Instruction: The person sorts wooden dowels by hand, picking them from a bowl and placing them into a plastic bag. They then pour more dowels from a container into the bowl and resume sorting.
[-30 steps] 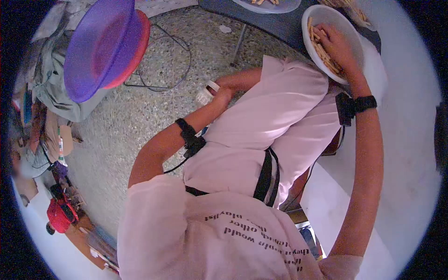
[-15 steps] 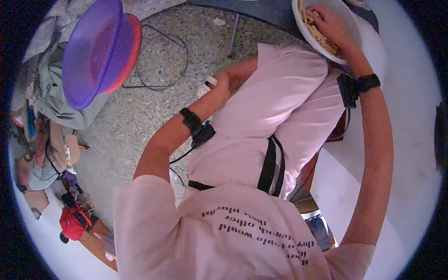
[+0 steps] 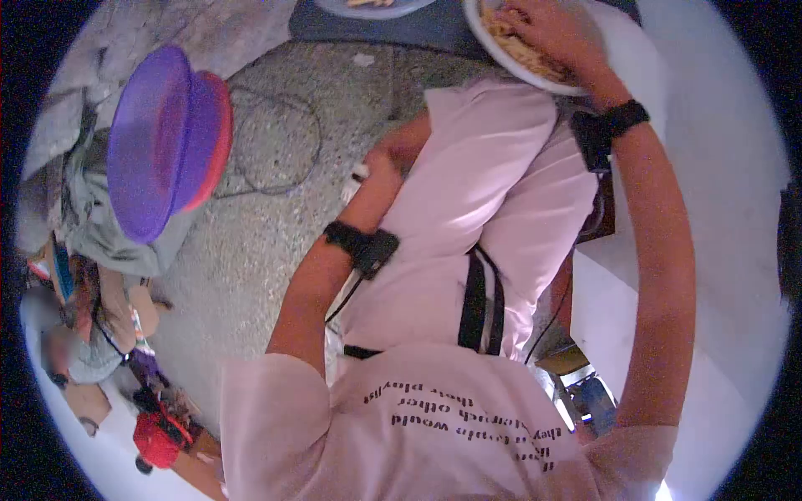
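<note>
My right hand [image 3: 551,37] is inside a white bowl [image 3: 555,87] at the top right. Its fingers are bent down among thin, pale yellow fry-like strips [image 3: 522,57] and closed on some of them; the fingertips are partly hidden. My left hand [image 3: 383,167] hangs low beside my bare lower leg [image 3: 411,138], below the trouser hem. A small white thing with a dark patch [image 3: 357,175] shows next to it. Blur and the angle hide the left fingers.
A plate [image 3: 334,8] with more strips lies on a dark surface [image 3: 351,29] at the top. Purple [image 3: 150,142] and red [image 3: 219,138] basins stand left, beside a grey-green cloth [image 3: 125,242]. A cable [image 3: 317,146] loops on the floor. People [image 3: 159,438] appear lower left.
The view has shifted, so the bowl appears further left and the plate at the top shows more. My right hand stays in the bowl; my left hand stays by the leg.
</note>
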`<state>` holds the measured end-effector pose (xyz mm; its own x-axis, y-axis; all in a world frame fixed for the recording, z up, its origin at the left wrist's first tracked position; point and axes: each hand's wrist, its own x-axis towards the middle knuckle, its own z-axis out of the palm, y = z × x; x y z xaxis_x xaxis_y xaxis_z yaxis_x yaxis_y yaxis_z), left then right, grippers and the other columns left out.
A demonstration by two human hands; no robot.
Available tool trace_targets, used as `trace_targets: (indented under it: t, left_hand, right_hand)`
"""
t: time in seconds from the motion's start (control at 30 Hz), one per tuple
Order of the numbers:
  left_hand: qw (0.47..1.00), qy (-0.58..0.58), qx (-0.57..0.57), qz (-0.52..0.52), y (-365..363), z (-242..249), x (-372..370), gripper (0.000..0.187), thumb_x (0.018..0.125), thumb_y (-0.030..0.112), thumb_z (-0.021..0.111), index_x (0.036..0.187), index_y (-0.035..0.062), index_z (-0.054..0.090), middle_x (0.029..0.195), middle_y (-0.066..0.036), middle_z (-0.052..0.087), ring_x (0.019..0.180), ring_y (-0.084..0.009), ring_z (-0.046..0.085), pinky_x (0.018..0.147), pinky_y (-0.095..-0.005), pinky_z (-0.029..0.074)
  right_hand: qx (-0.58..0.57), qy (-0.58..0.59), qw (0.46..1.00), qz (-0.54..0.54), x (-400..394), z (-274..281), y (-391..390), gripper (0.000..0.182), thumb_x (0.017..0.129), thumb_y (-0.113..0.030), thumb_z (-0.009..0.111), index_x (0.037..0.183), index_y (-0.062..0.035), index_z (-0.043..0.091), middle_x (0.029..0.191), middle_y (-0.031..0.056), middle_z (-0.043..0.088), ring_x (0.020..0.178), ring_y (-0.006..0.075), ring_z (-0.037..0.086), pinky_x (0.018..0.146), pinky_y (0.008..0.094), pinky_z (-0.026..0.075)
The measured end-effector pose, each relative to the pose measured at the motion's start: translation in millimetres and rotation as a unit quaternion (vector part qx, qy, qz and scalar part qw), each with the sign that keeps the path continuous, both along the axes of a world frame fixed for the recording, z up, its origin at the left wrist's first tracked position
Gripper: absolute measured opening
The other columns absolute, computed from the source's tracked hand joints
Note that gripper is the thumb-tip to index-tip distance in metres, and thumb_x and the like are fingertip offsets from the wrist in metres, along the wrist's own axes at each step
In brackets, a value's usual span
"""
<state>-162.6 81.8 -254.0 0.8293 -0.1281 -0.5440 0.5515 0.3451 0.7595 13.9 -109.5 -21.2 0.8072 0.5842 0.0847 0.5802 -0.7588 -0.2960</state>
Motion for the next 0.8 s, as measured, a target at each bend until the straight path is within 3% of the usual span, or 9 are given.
trace_targets:
  t: [0.5, 0.57, 0.63, 0.7, 0.73, 0.8]
  left_hand:
    - [0.983, 0.121, -0.08, 0.112, 88.3, -85.9, -38.7, 0.014, 0.085, 0.015, 0.05, 0.085, 0.0053, 0.06, 0.082, -0.008, 0.062, 0.075, -0.018, 0.059, 0.065, -0.0313, 0.049]
    - [0.991, 0.084, -0.043, 0.095, 84.2, -76.9, -38.8, 0.014, 0.085, 0.015, 0.05, 0.084, 0.0054, 0.06, 0.081, -0.008, 0.062, 0.074, -0.0179, 0.059, 0.064, -0.0312, 0.049]
    - [0.988, -0.072, 0.13, 0.039, 78.2, -27.0, -50.0, 0.014, 0.085, 0.015, 0.05, 0.083, 0.0056, 0.06, 0.08, -0.008, 0.062, 0.074, -0.0178, 0.059, 0.064, -0.0312, 0.049]
    - [0.995, 0.009, 0.058, 0.082, 91.8, -34.2, -51.7, 0.014, 0.085, 0.015, 0.05, 0.083, 0.0057, 0.06, 0.08, -0.008, 0.062, 0.073, -0.0177, 0.059, 0.063, -0.0311, 0.049]
    - [0.963, 0.174, -0.123, 0.165, 105.7, -67.0, -49.5, 0.014, 0.084, 0.015, 0.05, 0.081, 0.0063, 0.06, 0.079, -0.008, 0.062, 0.073, -0.0168, 0.059, 0.062, -0.0305, 0.049]
    - [0.943, 0.139, -0.197, 0.229, 136.7, -161.3, -54.1, 0.013, 0.084, 0.014, 0.05, 0.081, 0.0059, 0.059, 0.08, -0.008, 0.061, 0.074, -0.0172, 0.059, 0.063, -0.0296, 0.05]
  right_hand:
    - [0.041, 0.001, 0.999, -0.02, -6.1, -3.0, -3.4, 0.038, 0.085, -0.041, 0.052, 0.093, -0.0072, 0.068, 0.094, 0.0207, 0.062, 0.087, 0.0363, 0.058, 0.079, 0.0453, 0.044]
    - [0.038, 0.015, 0.999, -0.013, -7.3, 1.6, -3.9, 0.039, 0.085, -0.042, 0.052, 0.094, -0.0074, 0.068, 0.094, 0.0204, 0.062, 0.087, 0.0362, 0.058, 0.078, 0.0455, 0.044]
    - [0.038, 0.017, 0.999, -0.01, -7.5, 2.9, -3.4, 0.04, 0.085, -0.043, 0.052, 0.094, -0.0075, 0.068, 0.093, 0.0201, 0.062, 0.086, 0.0361, 0.058, 0.078, 0.0456, 0.044]
    - [0.039, 0.009, 0.999, -0.012, -6.6, -0.8, -2.8, 0.041, 0.085, -0.044, 0.052, 0.094, -0.0074, 0.068, 0.093, 0.0198, 0.062, 0.086, 0.0362, 0.058, 0.077, 0.0457, 0.044]
    - [0.035, 0.0, 0.999, -0.011, -6.2, -2.8, -2.5, 0.041, 0.084, -0.044, 0.052, 0.094, -0.0076, 0.068, 0.093, 0.0196, 0.062, 0.086, 0.0362, 0.058, 0.077, 0.0456, 0.044]
    - [0.027, -0.023, 0.999, -0.006, -3.2, -4.6, -1.1, 0.04, 0.084, -0.044, 0.052, 0.095, -0.008, 0.068, 0.094, 0.0193, 0.063, 0.086, 0.0361, 0.058, 0.077, 0.0456, 0.045]
